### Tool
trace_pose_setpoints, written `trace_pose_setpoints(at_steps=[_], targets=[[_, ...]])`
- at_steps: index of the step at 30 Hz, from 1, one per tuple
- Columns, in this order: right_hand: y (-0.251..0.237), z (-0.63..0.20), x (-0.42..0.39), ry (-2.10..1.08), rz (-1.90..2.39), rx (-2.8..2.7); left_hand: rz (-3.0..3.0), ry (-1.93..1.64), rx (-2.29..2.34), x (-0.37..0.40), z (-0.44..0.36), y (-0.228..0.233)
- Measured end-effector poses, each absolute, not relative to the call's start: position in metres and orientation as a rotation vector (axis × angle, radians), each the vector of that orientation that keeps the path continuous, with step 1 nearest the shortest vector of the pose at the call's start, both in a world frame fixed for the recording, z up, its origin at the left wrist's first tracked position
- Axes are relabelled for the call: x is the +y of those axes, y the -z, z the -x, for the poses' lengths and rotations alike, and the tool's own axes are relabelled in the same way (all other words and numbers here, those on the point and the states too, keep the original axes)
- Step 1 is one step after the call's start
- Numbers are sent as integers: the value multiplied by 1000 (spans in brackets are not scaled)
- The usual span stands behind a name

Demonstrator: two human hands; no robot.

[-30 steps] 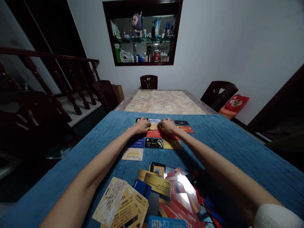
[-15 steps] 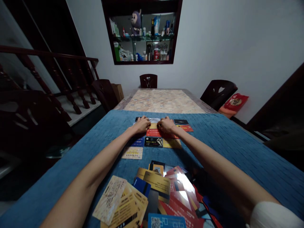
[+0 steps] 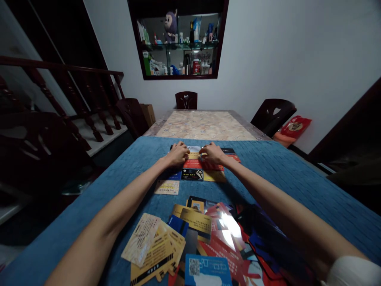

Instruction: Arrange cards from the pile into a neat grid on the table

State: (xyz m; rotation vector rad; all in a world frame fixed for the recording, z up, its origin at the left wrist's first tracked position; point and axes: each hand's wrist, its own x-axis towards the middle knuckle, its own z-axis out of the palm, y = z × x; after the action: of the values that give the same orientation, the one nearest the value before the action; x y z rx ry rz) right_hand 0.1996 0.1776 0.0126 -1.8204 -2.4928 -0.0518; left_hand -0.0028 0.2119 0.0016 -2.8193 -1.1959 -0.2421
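Both my arms stretch forward over a blue cloth (image 3: 282, 171). My left hand (image 3: 177, 153) and my right hand (image 3: 212, 153) rest with curled fingers on a grid of plastic cards laid flat. Between the fingertips lie a pale card (image 3: 195, 149) and a yellow card (image 3: 195, 155), touched from both sides. Just nearer me are a red card (image 3: 193, 163), a black VIP card (image 3: 192, 174), a yellow card (image 3: 214, 176) and a blue card (image 3: 175, 174). A beige card (image 3: 167, 187) lies alone at the lower left of the grid.
A loose heap of several cards (image 3: 205, 242) lies near me on the cloth. Beyond the cloth the patterned tabletop (image 3: 204, 125) is bare. Dark chairs (image 3: 275, 113) stand around the table, with a stair railing (image 3: 74, 79) on the left and a glass wall cabinet (image 3: 178, 39) ahead.
My right hand has shifted slightly right and forward over the far cards. The view has tipped a little, so the grid sits higher in the picture.
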Motion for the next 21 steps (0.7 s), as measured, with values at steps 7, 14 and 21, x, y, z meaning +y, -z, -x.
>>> trace_pose_setpoints(at_steps=[7,14,21], targets=[[-16,-209,138,67,1771,-2483,2801,364,-1067,168,11,-6],[-14,-224,98,61,1673,-2454,2837,452,-988,115,17,-9],[0,-238,53,34,1468,-2415,2916,496,-900,65,22,-8]])
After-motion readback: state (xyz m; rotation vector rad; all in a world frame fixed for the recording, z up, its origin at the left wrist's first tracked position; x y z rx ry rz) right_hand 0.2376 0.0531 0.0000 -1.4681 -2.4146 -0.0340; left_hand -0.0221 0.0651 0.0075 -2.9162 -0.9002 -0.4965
